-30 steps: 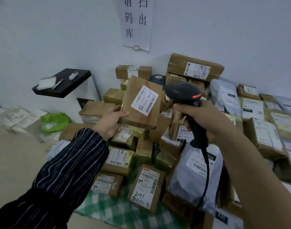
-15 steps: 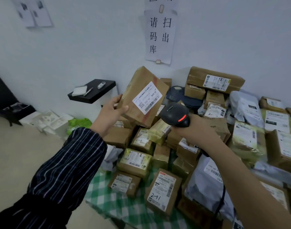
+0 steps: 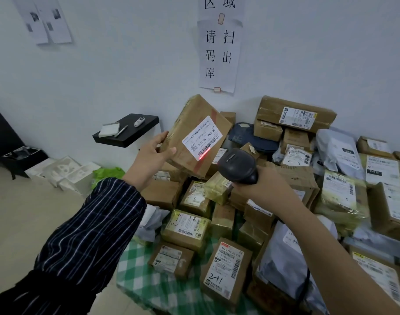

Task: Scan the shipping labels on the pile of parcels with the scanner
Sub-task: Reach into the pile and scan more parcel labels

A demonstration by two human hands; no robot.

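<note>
Mid-scan, I'd say: my L hand (image 3: 152, 153) grips the box (image 3: 190, 123) by its edge, thumb on the front, holding it tilted above the pile (image 3: 190, 228). R hand (image 3: 266, 188) is wrapped round the scanner (image 3: 237, 165), its red line (image 3: 204, 153) across the label (image 3: 202, 137) barcode. Next, prob.: set this box aside, grab another w/ label showing.

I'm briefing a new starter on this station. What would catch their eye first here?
A red scan line glows across the white label of the brown parcel that the left hand holds up at centre. Just right of it, the right hand grips the black scanner. A pile of parcels fills the lower right.
</note>
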